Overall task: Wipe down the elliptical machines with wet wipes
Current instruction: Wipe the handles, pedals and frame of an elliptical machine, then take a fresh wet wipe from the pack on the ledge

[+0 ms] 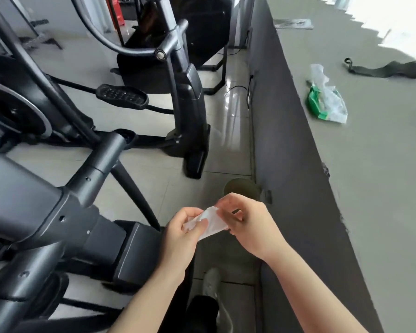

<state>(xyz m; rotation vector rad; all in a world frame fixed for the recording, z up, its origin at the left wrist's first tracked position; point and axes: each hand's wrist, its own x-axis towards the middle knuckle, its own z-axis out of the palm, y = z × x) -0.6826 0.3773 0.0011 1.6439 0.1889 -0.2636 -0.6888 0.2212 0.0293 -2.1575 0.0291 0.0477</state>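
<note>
while the left hand (pixel 180 233) and right hand (pixel 247 224) pinch one wet wipe (pixel 210 223), the wipes pack (pixel 326 104) lies mid-counter (pixel 382 188).

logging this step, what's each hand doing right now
Left hand: closed, pinching one end of the wet wipe.
Right hand: closed, pinching the other end of the same wipe.

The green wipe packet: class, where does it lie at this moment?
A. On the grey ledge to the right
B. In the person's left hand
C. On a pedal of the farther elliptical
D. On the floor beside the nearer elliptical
A: the green wipe packet lies on the grey ledge, apart from both hands, which hold only a white wipe.
</note>
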